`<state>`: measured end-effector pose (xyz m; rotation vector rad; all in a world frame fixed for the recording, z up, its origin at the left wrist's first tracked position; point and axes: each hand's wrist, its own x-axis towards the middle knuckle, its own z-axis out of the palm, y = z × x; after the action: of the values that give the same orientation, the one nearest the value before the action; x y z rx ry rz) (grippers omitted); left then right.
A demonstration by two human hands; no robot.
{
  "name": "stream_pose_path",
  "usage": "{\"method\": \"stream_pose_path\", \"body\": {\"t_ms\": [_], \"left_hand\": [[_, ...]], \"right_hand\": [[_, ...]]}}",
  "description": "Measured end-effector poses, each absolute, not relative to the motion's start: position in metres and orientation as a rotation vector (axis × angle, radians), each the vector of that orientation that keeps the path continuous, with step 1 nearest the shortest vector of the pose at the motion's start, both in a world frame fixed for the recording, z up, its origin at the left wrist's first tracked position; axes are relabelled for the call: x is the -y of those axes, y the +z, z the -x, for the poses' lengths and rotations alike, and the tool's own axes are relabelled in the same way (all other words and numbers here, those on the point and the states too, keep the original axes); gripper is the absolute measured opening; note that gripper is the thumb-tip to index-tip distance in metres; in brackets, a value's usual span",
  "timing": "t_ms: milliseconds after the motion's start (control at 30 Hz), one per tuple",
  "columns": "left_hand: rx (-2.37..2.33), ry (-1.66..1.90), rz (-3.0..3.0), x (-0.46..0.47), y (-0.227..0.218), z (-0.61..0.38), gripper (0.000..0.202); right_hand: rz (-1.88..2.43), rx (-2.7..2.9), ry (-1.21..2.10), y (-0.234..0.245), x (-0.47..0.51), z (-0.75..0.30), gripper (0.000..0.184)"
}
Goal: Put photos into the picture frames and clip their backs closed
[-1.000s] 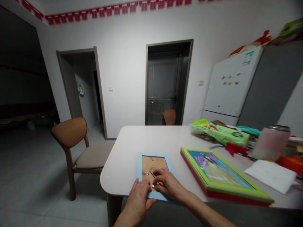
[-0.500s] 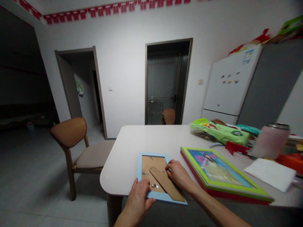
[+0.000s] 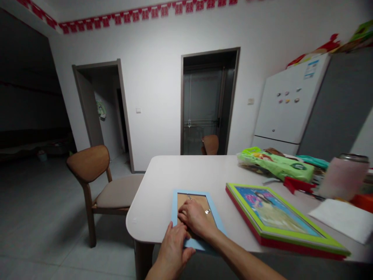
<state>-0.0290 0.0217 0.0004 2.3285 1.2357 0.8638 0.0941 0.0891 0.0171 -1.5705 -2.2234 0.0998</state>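
A light-blue photo frame (image 3: 175,206) lies face down on the table, its brown backing board (image 3: 184,198) showing. My left hand (image 3: 174,243) grips the frame's lower left corner, thumb at the bottom edge and fingers over the side. Across the backing reaches my right hand (image 3: 194,217), its fingers bunched at the left inner edge; what lies under the fingertips is hidden. A small metal clip (image 3: 207,211) shows at the right side of the backing, and another metal piece (image 3: 189,196) at the top. My right hand and forearm cover most of the stand leg.
Right of the blue frame lies a green picture frame (image 3: 291,229) on a red one. Behind them are a green packet (image 3: 279,163), a pink jar (image 3: 345,177), a red object (image 3: 297,184) and white paper (image 3: 344,217). A wooden chair (image 3: 89,163) stands left of the white table (image 3: 189,171).
My right hand has moved left across the backing, from the right-side clip to the left inner edge. My left hand stays at the lower left corner. The view has shifted slightly.
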Motion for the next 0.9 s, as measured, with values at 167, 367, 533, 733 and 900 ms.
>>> {"method": "stream_pose_path", "body": {"t_ms": [167,367,533,733,900], "left_hand": [[-1.243,0.854,-2.32,-0.021,0.0,0.03,0.037],[-1.249,0.845,-2.314,-0.02,0.0,0.03,0.035],[-1.26,0.844,-2.328,-0.02,-0.001,0.029,0.037],[-1.273,0.837,-2.336,-0.019,0.002,0.028,0.038],[-1.286,0.819,-2.33,-0.018,0.006,0.028,0.042]], "right_hand": [[1.618,2.188,0.066,0.012,-0.099,-0.097,0.022],[1.804,2.058,0.008,0.008,-0.122,-0.12,0.032],[1.933,1.988,0.047,0.002,-0.136,-0.126,0.035],[1.932,1.989,0.079,0.006,-0.136,-0.124,0.033],[1.833,2.017,0.047,0.02,-0.109,-0.13,0.037]]}}
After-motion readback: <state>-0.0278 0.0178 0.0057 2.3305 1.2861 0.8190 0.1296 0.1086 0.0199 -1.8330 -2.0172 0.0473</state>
